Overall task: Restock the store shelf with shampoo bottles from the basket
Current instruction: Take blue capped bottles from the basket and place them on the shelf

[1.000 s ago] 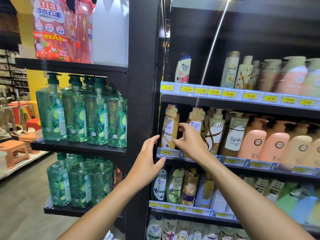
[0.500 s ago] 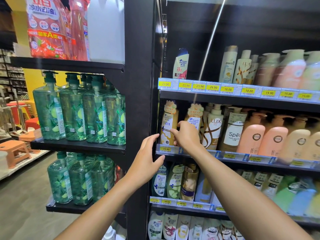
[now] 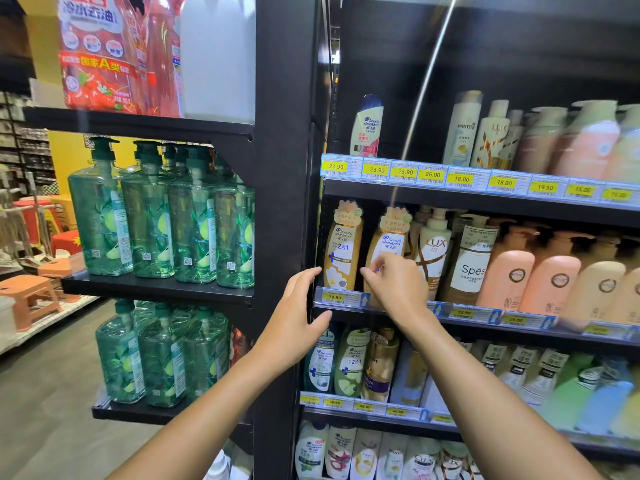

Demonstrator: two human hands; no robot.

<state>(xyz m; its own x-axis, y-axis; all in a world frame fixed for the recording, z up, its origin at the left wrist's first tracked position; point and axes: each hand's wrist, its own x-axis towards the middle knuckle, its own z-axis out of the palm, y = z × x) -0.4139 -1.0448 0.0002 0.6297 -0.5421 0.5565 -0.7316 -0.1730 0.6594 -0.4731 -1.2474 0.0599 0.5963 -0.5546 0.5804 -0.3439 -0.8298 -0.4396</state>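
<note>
Your right hand [image 3: 394, 289] is at the front of the middle shelf [image 3: 485, 331], its fingers curled onto the lower body of the gold Head & Shoulders bottle [image 3: 388, 237], which stands upright just behind the price rail [image 3: 341, 297]. At that bottle's 9 o'clock stands the 2-in-1 Head & Shoulders bottle [image 3: 343, 251], with a narrow dark gap between the two. At its 3 o'clock the LUX bottle [image 3: 433, 251] sits just beside it, leaving little side room there, and the Spes bottle [image 3: 472, 261] follows further right.

At 12 o'clock the card toppers on both gold bottles come close under the front edge of the upper shelf [image 3: 450, 200], so headroom is slim.

Your left hand [image 3: 294, 320] is spread and relaxed, holding nothing. It sits at the shelf's left corner, where the price rail meets the black upright [image 3: 287, 202]. You cannot tell whether it touches either one.

At your 9 o'clock, past the upright, green pump bottles [image 3: 149, 216] fill the side rack.
</note>
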